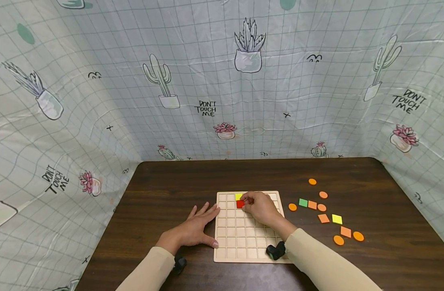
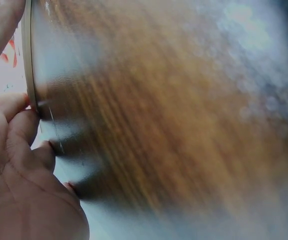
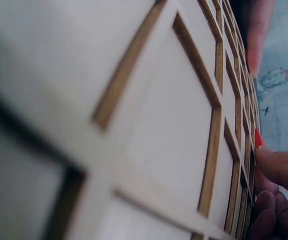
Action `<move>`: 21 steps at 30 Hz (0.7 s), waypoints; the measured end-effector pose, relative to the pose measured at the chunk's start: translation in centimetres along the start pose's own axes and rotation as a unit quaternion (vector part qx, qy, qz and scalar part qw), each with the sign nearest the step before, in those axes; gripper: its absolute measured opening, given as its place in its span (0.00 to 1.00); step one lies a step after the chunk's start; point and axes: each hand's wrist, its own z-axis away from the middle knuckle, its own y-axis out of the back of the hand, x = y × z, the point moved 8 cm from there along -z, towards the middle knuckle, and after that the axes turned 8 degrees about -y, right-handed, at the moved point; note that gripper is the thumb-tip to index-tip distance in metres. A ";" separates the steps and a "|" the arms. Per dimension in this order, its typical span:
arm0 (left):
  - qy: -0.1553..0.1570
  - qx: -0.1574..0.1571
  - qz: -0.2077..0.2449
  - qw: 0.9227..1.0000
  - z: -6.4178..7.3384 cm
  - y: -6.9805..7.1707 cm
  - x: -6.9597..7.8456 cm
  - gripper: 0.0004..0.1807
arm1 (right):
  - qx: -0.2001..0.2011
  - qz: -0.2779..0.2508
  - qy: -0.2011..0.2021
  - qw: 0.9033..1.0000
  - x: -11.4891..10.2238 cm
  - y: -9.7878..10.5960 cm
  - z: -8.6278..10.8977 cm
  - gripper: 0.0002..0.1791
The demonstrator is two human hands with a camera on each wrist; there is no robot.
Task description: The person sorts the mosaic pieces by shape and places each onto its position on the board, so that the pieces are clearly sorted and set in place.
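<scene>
A wooden grid board lies on the table. My left hand rests at its left side, fingers spread, with fingertips and thumb at the edge. Over the upper rows, my right hand pinches a red square tile between thumb and fingers. From the right wrist, the red tile shows as a small tilted corner beside the thumb, close over the grid. Just behind it, a yellow square tile sits in a top-row cell, partly covered by the fingers.
Loose pieces lie on the dark table right of the board: several orange discs, several orange squares, a green square and another yellow square. A cactus-print curtain surrounds the table's back and sides.
</scene>
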 end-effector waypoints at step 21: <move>-0.001 -0.001 -0.003 1.000 0.0 0.0 0.0 0.59 | 0.005 0.014 -0.008 1.000 0.2 0.1 -0.1 0.11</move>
